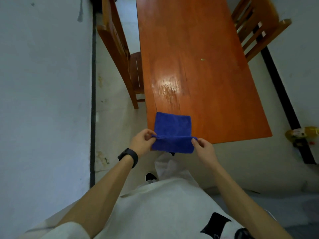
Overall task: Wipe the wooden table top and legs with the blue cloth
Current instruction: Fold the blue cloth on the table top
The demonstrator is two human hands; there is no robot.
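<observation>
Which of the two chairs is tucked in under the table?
The chair on the left: its seat runs under the table edge. The right chair stands clear of it.

From my feed I saw the person wore a loose off-white top (160, 209) with short sleeves that ended above the elbows, leaving both forearms bare. A black printed shape (215, 225) with pointed corners marked the lower front of the top. Around the left wrist sat a black watch (128, 156) with a broad band and a dark rectangular face. The left hand (142, 141) and right hand (203, 149) were bare, with no rings I could make out. Pale trousers (172, 167) showed below the top, and one black shoe (150, 176) with a white edge showed beside them.
</observation>
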